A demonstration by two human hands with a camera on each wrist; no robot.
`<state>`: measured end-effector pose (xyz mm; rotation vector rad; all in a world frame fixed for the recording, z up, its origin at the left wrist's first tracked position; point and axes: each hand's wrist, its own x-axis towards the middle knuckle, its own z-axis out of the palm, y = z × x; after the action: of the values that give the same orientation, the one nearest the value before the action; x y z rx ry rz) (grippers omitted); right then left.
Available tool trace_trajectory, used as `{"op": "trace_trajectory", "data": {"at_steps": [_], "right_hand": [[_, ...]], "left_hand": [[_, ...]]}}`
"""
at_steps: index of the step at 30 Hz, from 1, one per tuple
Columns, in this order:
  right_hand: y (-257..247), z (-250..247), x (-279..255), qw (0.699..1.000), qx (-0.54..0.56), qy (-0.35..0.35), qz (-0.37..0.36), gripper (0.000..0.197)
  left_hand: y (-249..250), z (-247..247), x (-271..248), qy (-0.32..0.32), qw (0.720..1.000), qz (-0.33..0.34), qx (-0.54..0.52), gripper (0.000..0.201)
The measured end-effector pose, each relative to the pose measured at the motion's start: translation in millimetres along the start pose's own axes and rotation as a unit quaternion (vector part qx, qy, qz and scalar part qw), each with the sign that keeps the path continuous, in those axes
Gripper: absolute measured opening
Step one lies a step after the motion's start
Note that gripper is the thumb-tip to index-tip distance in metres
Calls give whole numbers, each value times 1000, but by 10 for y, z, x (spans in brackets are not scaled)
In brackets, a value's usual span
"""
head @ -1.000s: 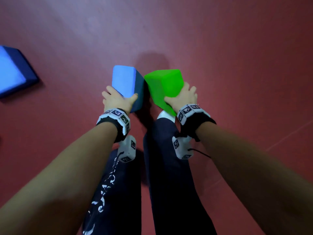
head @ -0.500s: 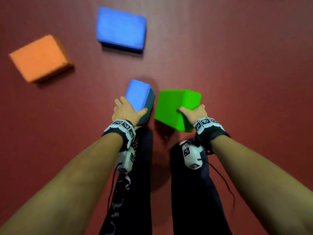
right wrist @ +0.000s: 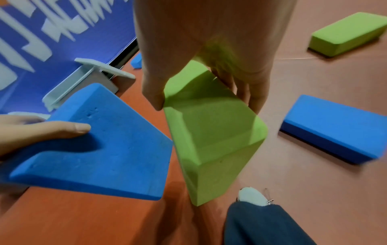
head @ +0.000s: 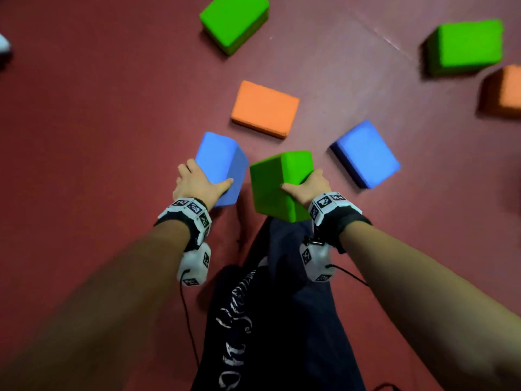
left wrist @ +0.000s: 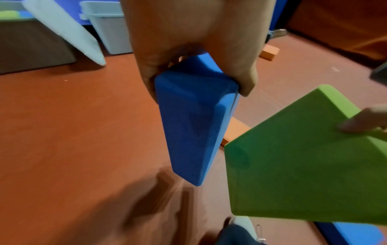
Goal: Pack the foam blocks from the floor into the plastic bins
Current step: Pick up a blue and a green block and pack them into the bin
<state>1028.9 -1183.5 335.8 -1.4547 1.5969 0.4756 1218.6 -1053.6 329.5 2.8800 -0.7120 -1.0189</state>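
Observation:
My left hand (head: 197,183) grips a blue foam block (head: 221,165) by its near end, thumb on one face and fingers on the other; the left wrist view shows the same blue block (left wrist: 194,124) hanging from the grip. My right hand (head: 308,187) holds a green foam block (head: 277,184) beside it, also carried above the floor, and that green block (right wrist: 209,132) fills the middle of the right wrist view. Grey plastic bins (left wrist: 108,28) stand by a blue wall in the left wrist view, one (left wrist: 31,41) with blocks inside.
Loose blocks lie on the red floor ahead: an orange one (head: 265,108), a blue one (head: 366,153), two green ones (head: 234,21) (head: 465,46) and another orange one (head: 504,91) at the right edge. A bin lid (left wrist: 62,31) leans against a bin. My legs and a shoe (right wrist: 251,196) are below.
The view has swung across the floor while I walk; both blocks stay in my hands. Different loose blocks now lie ahead, and the green block has tilted.

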Motion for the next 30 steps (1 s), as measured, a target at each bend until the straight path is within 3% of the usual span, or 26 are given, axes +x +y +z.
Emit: {"op": "trace_trajectory", "data": {"at_steps": [10,19,24,30], "right_hand": [[-1583,106,467,980,-165,-62,-93,74],[-2989,351,671,956,-259,-76,-115,82],[-3962,801,790,953,-273,-71,-111,82],[-5288,1411,863,948,-287,-72,-117,77]], "left_hand": [[-502,-755,560,27,980,-167,-104,89],[-798,-1374,1298,50,957,-214,-189,84],[-1159,-1676,1875,44,939,-249,-232,81],[-1896,-2323,2726,55,895,-294,-330,85]]}}
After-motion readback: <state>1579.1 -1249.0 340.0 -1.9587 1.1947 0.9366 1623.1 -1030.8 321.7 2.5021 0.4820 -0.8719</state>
